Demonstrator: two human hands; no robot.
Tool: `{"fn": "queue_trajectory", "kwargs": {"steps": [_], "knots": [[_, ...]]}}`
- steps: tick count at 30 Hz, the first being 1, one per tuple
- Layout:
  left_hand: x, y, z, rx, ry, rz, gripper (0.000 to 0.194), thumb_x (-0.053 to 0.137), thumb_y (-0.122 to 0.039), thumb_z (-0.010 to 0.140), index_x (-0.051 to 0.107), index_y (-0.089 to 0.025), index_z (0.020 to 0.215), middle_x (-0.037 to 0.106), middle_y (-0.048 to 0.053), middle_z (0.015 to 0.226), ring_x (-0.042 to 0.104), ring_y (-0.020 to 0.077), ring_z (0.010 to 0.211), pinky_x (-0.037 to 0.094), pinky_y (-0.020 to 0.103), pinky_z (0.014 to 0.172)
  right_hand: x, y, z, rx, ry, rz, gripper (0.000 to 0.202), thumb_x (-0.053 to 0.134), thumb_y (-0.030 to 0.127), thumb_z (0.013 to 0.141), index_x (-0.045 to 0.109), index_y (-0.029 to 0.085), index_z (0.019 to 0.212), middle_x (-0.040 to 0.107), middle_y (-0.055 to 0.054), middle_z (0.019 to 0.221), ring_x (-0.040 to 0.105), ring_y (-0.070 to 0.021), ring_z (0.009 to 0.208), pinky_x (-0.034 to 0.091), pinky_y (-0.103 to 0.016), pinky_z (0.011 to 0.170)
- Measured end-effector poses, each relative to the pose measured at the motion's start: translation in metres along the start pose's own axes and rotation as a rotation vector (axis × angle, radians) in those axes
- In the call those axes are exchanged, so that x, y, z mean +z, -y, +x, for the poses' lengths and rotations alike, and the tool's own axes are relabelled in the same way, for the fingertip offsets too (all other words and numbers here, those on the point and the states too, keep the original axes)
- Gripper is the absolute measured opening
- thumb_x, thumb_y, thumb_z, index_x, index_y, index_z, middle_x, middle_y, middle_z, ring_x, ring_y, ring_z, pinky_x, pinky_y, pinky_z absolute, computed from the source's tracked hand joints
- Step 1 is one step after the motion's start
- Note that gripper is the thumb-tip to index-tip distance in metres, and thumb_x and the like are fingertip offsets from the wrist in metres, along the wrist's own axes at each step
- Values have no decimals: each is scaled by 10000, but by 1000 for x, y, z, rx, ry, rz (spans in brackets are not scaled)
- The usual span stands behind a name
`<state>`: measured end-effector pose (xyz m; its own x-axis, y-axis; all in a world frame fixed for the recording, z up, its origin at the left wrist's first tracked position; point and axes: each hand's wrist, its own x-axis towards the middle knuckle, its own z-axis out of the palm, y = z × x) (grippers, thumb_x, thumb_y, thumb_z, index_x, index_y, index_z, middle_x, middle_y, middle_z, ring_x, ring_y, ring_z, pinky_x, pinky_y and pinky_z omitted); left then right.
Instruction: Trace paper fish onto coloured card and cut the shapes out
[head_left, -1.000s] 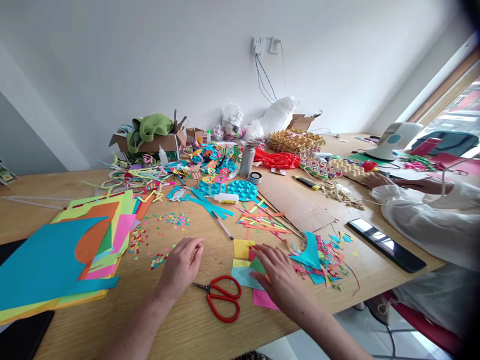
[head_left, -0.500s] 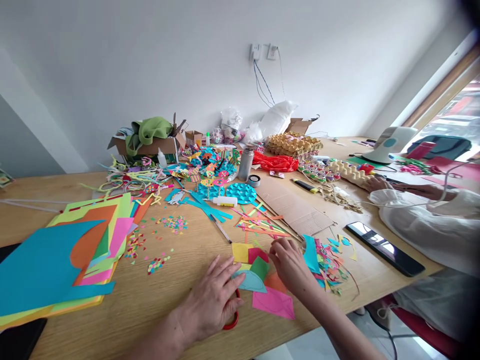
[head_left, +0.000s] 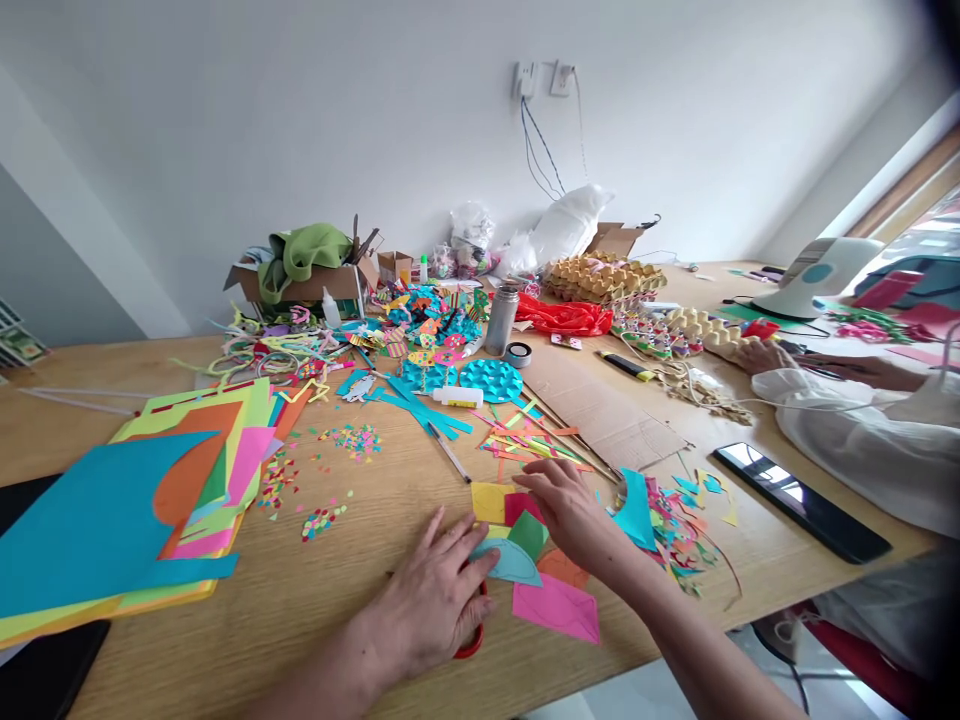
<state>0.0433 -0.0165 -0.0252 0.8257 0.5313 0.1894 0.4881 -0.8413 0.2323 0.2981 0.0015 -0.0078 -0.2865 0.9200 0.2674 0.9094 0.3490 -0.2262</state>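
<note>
My left hand (head_left: 439,590) lies with its fingers spread over red-handled scissors (head_left: 472,645), which are mostly hidden under it. Its fingertips reach the light blue paper (head_left: 516,563) with a drawn curve. Above the red paper (head_left: 519,507) is my right hand (head_left: 566,505), fingers bent and somewhat apart, nothing visible in them. Beside these pieces lie a yellow paper (head_left: 489,502), a green one (head_left: 529,537) and an orange one (head_left: 566,568), partly under my right wrist. A pink paper (head_left: 556,608) with drawn lines is nearest the table's front edge.
Coloured sheets (head_left: 97,510) are stacked at the left. Paper scraps (head_left: 675,525) and a phone (head_left: 799,500) lie at the right. Behind are a pen (head_left: 450,455), a glue bottle (head_left: 457,397), a metal bottle (head_left: 502,322) and cardboard (head_left: 600,410). Another person's hands work at the far right.
My right hand has shifted slightly up and left over the papers, and its fingers have loosened. The view has turned a little; my left hand stays over the scissors.
</note>
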Motion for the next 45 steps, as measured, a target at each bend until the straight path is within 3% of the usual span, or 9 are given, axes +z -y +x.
{"fn": "queue_trajectory", "kwargs": {"steps": [4,8,12,17,23,28,34,40,45], "knots": [[-2,0,1,-14,40,-29,423,411,-385,979,462,-254,1378,444,62,1469,345,254,1387,244,546,1148,1,28,-12,-16,98,37,400,448,54,889,671,243,1162,611,-105,1182,461,-283,1156,444,-449,926],[-5,-1,-1,-25,32,-50,365,397,-397,982,537,-257,1289,491,51,1425,376,272,1360,266,559,1131,1,42,-22,-60,165,107,395,480,76,900,645,276,1198,596,-89,1213,439,-277,1202,450,-442,948],[-14,-3,-6,-67,-46,-61,319,494,-399,945,586,-213,1187,564,66,1308,469,255,1249,361,476,1087,-2,42,-22,-89,117,120,306,459,123,934,647,240,1144,586,-103,1220,433,-283,1215,460,-438,937],[-21,-7,-17,-123,-13,-24,221,639,-307,869,608,-193,1057,631,42,1020,563,221,993,493,375,886,-2,37,10,-67,62,54,178,526,156,917,676,180,1011,641,-108,1032,548,-255,1021,480,-379,851],[-12,-10,-28,-133,-38,39,171,689,-309,831,606,-194,926,612,25,981,555,212,957,490,350,843,20,51,68,0,201,-197,173,557,267,922,660,139,867,681,-103,901,607,-234,907,434,-304,786],[-11,-7,-35,-86,-76,60,217,715,-352,807,597,-185,881,616,22,1037,550,209,980,481,337,851,30,60,86,-34,215,-262,161,528,187,904,666,128,845,702,-113,849,630,-238,842,407,-305,756],[-8,-2,-38,-36,-95,103,222,739,-337,789,599,-171,838,634,29,1026,561,204,996,479,319,852,22,42,99,-32,141,-324,237,429,178,951,652,132,890,694,-125,909,612,-252,889,405,-322,782],[-10,-3,-38,-51,-90,81,235,748,-342,778,611,-171,864,635,27,1063,564,204,1004,487,326,871,32,11,119,5,103,-344,254,439,191,951,665,116,863,691,-157,853,606,-288,883,415,-345,751],[-13,1,-45,-47,-61,98,122,696,-225,827,622,-164,901,644,41,1085,568,206,1049,485,335,923,23,11,96,7,74,-279,301,442,307,975,638,111,1093,686,-143,973,590,-281,973,440,-368,842]]}}
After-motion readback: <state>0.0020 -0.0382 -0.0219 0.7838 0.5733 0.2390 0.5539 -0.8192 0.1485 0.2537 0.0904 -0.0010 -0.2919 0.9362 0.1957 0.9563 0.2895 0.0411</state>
